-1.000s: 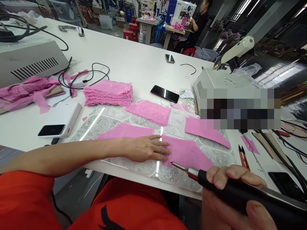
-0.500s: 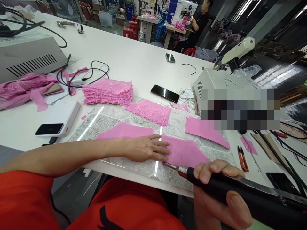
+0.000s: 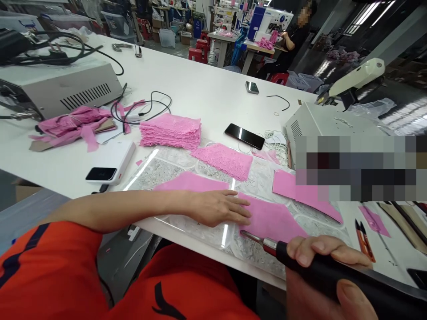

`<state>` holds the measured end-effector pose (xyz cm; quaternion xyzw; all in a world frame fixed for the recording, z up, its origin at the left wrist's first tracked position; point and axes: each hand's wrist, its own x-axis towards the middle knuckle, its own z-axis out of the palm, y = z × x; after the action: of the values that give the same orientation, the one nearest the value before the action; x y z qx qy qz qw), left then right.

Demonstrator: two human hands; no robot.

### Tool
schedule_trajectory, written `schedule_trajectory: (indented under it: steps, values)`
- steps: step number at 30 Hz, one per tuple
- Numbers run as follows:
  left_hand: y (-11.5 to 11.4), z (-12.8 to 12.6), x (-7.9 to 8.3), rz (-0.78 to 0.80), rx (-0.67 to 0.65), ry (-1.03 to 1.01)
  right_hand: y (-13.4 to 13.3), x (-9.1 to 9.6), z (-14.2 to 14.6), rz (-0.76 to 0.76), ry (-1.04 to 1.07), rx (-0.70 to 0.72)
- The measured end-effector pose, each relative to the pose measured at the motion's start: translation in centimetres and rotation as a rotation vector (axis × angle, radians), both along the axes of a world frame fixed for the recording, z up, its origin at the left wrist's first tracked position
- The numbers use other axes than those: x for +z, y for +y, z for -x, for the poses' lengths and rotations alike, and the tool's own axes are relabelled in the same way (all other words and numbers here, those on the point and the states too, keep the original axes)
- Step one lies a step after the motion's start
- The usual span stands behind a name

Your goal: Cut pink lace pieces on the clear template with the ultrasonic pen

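Observation:
My left hand [image 3: 216, 208] lies palm down with its fingers stretched out, fingertips on the left edge of a pink fabric piece [image 3: 270, 218]. Its back part rests over the marble-patterned mat [image 3: 167, 161]. In my right hand [image 3: 328, 266] is a thick black-handled tool [image 3: 310, 262] with a narrow metal tip. That tip meets the lower left corner of the same fabric piece. A second plain pink piece [image 3: 190, 181] lies just beyond my left forearm. Farther back are a lace piece [image 3: 227, 161] and a stack of pink lace [image 3: 170, 131].
More pink fabric [image 3: 283, 183] lies on the right, near orange thread snips [image 3: 364, 240]. A white power bank [image 3: 122, 162], black cable [image 3: 160, 104] and grey box [image 3: 73, 86] stand left. Behind are a phone [image 3: 245, 136] and another box [image 3: 316, 120]. A person sits at a sewing machine [image 3: 271, 24].
The camera view has turned left, so everything appears shifted to the right. My left hand stays flat on the fabric, and the tool tip remains at the piece's lower left corner.

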<state>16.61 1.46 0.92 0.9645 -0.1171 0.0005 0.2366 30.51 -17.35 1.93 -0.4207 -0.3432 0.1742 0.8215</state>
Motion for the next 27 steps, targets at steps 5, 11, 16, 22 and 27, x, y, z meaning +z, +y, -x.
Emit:
schedule_trajectory:
  steps: [5,11,16,22,27]
  values:
    - [1.7,2.3,1.5,0.053,0.067,-0.099,0.0,0.5,0.9,-0.012,0.069,-0.078]
    - [3.0,6.8,0.3,0.021,0.130,-0.049,1.3,-0.5,1.1,-0.051,0.004,0.037]
    - [2.7,8.2,-0.8,-0.002,0.151,-0.024,2.5,-0.8,1.3,-0.065,-0.034,0.062]
    - [2.7,8.4,-1.4,-0.032,0.129,-0.045,3.0,-0.6,1.7,-0.055,-0.064,0.032]
    - [2.6,8.4,-1.8,-0.064,0.132,-0.069,3.2,-0.7,2.0,-0.029,-0.045,0.032]
